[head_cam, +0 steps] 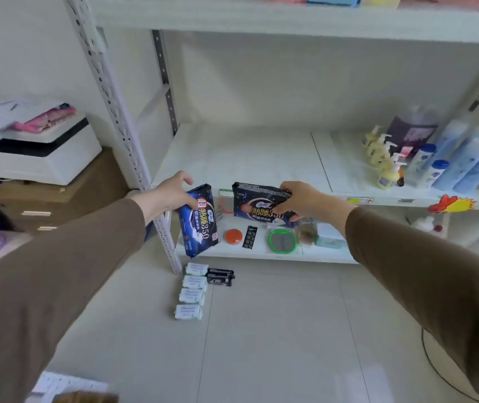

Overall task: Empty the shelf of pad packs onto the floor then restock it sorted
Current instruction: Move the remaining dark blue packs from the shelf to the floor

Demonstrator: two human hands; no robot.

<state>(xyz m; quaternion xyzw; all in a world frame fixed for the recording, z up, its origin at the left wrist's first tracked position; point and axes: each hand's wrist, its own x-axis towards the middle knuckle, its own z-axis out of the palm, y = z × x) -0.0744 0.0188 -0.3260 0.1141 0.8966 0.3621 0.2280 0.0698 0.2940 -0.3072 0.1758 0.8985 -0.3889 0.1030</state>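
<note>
- Both hands reach forward at mid-frame, each in a brown sleeve, each holding a dark blue pad pack.
- Left hand [171, 194] grips the top of the left pad pack [199, 221], thumb on the front and fingers curled over the top edge; this pack hangs upright, slightly tilted, in front of the shelf's edge.
- Right hand [305, 200] pinches the right pad pack [257, 203] by its right end, fingers over the top and thumb underneath; the pack lies lengthwise at the front edge of the middle shelf [247, 158].
- That shelf's left section is bare white board; at its right end stand pump bottles [382, 158] and tall blue bottles [465, 161].
- Lower centre of the frame: four small white packs [192, 292] lie in a column on the floor [276, 330], with a black pack [220, 276] just beside the upper ones.
- The lower shelf [261, 251] behind the held packs carries an orange lid [233, 236] and a green-rimmed round item [282, 242].
- A white printer [37, 152] sits at the left of the frame.
</note>
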